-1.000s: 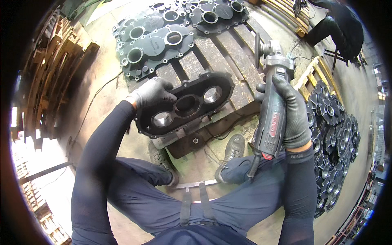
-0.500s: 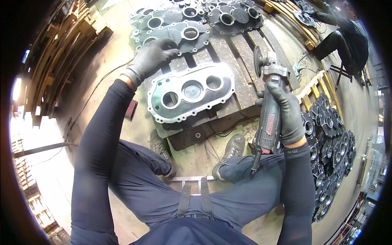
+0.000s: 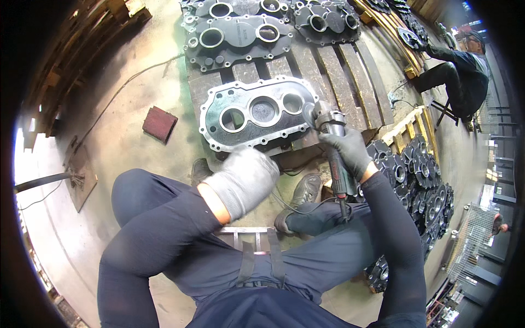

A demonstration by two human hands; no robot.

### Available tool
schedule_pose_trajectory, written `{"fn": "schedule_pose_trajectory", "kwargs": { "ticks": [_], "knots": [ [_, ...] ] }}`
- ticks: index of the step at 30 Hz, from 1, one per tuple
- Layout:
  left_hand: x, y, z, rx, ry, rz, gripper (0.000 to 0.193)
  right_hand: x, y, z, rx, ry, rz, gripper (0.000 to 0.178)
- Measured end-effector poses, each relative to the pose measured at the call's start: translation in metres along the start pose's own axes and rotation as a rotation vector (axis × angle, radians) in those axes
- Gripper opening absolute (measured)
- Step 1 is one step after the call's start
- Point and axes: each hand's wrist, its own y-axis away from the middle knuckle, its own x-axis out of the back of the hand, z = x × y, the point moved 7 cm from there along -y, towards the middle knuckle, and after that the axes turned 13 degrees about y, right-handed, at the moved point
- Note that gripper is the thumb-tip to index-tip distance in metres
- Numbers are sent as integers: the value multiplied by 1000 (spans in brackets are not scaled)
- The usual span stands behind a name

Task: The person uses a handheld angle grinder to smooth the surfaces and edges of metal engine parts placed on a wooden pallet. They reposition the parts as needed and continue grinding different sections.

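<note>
A cast metal housing cover [image 3: 191,117] with three round openings and a bright machined rim lies flat on a wooden pallet [image 3: 322,60]. My right hand [image 3: 351,152], in a grey glove, is wrapped round the body of an angle grinder [image 3: 334,164]. The grinder's disc is at the right end of the cover; whether it touches is unclear. My gloved left hand [image 3: 246,177] is low, in front of the cover's near edge. Motion smears it, and its fingers cannot be made out.
More dark covers [image 3: 238,38] lie at the pallet's far end. A reddish-brown block [image 3: 159,124] is on the floor to the left. Dark castings [image 3: 432,191] are piled at the right. A seated person [image 3: 459,71] works at the far right. The grinder's cord runs by my feet.
My left hand has come back from the far covers to the cover's near side. My right hand has brought the grinder left and down, its disc now at the cover's right end.
</note>
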Motion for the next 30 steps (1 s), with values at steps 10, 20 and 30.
{"fn": "schedule_pose_trajectory", "kwargs": {
  "ticks": [10,20,30],
  "knots": [
    [-5,-28,-4,-12,292,-212,15,-47,-78,3,-71,199,84,49],
    [-11,-46,-28,24,319,-184,15,-69,-117,-23,-152,24,-29,37],
    [-9,-45,-36,-62,272,-218,16,-80,-156,-33,9,397,46,48]
  ]
}}
